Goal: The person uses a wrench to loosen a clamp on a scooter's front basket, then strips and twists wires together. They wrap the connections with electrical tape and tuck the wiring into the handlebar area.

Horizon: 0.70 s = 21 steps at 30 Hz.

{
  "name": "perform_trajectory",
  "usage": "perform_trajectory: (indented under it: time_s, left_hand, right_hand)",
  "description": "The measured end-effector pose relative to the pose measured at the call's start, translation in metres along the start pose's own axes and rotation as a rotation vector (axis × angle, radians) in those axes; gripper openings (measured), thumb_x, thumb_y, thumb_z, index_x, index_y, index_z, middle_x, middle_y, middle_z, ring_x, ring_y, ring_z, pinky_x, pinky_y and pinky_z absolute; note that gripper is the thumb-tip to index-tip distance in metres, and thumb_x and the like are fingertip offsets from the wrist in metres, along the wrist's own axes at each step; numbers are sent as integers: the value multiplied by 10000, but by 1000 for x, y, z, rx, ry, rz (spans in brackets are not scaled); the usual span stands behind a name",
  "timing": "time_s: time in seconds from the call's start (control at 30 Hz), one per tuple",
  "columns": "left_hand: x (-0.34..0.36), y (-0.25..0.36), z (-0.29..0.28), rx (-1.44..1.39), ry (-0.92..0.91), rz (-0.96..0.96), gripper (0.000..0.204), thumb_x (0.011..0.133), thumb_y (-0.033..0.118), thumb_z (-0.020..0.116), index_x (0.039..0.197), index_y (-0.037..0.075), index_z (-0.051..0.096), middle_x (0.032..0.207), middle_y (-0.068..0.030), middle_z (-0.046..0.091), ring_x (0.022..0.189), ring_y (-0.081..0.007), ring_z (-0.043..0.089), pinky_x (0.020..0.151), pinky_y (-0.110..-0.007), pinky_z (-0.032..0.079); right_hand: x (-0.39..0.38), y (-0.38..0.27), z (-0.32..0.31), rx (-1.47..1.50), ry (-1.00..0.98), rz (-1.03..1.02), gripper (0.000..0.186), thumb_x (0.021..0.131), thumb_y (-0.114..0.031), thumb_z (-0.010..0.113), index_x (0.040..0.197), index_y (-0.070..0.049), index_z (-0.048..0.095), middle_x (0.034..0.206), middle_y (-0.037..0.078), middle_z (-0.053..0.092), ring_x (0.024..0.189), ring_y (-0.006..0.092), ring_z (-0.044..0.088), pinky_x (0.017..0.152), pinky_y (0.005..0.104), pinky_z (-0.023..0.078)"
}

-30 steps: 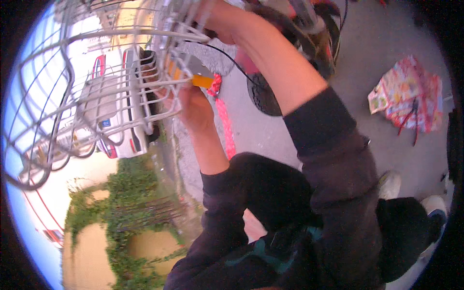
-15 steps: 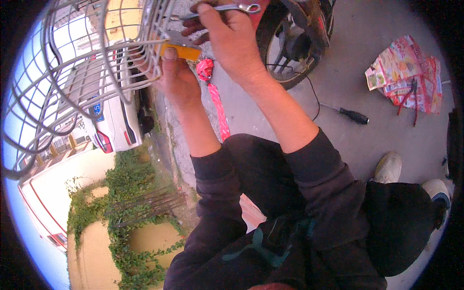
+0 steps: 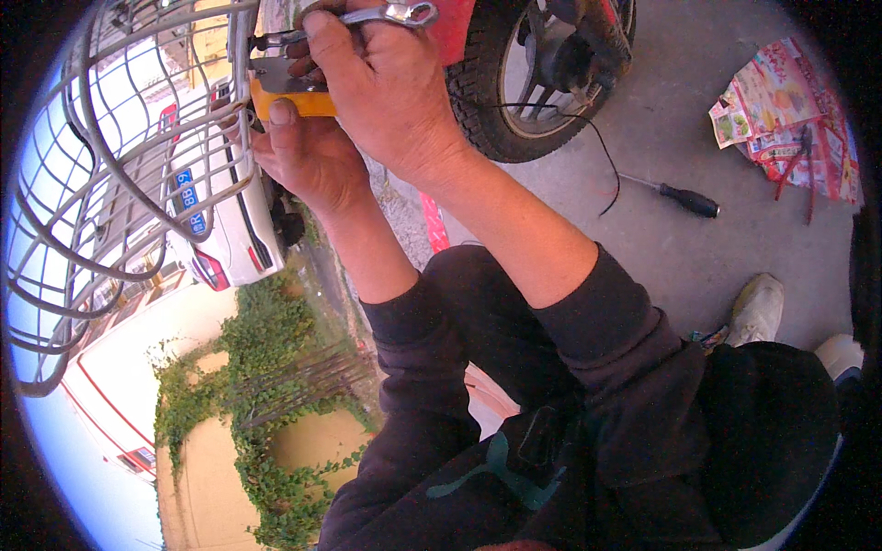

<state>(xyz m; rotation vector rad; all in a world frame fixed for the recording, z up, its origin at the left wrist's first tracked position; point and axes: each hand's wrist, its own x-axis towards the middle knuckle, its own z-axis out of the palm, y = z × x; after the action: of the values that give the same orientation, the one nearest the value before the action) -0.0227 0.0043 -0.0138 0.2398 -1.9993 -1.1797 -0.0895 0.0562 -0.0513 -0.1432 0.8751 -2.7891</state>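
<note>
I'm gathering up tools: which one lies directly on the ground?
The black-handled screwdriver; the wrench is in the right hand, and the red-handled tool lies on the printed sheets.

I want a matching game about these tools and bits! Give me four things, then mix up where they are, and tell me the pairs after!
Things:
1. shiny silver metal wrench
2. screwdriver with a black handle
3. flat yellow-orange piece
4. dark tool with two thin red handles

Places:
A. lying on the grey ground
B. under the thumb of the left hand
C. resting on red-and-white printed paper
D. held in the right hand

Right pairs: 1-D, 2-A, 3-B, 4-C
</note>
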Motion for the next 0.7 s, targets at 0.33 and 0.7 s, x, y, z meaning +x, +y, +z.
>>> perform_trajectory:
  time_s: [0.33, 0.7]
  left_hand:
    - [0, -2, -1, 0, -34, 3, 624, 894, 200, 690, 1410, -2, 402, 1302, -189, 562, 1169, -284, 595, 1012, -427, 497]
    - [-1, -4, -4, -23, -10, -16, 588, 927, 208, 645, 1437, 83, 381, 1311, -185, 549, 1195, -300, 579, 1025, -449, 491]
  right_hand:
    - [9, -6, -14, 75, -101, 115, 346, 1038, -287, 489, 1013, 23, 640, 855, 180, 675, 822, 396, 665, 731, 438, 518]
    - [2, 4, -1, 65, 8, 140, 278, 973, -244, 530, 906, 10, 622, 790, 240, 673, 796, 433, 677, 750, 502, 533]
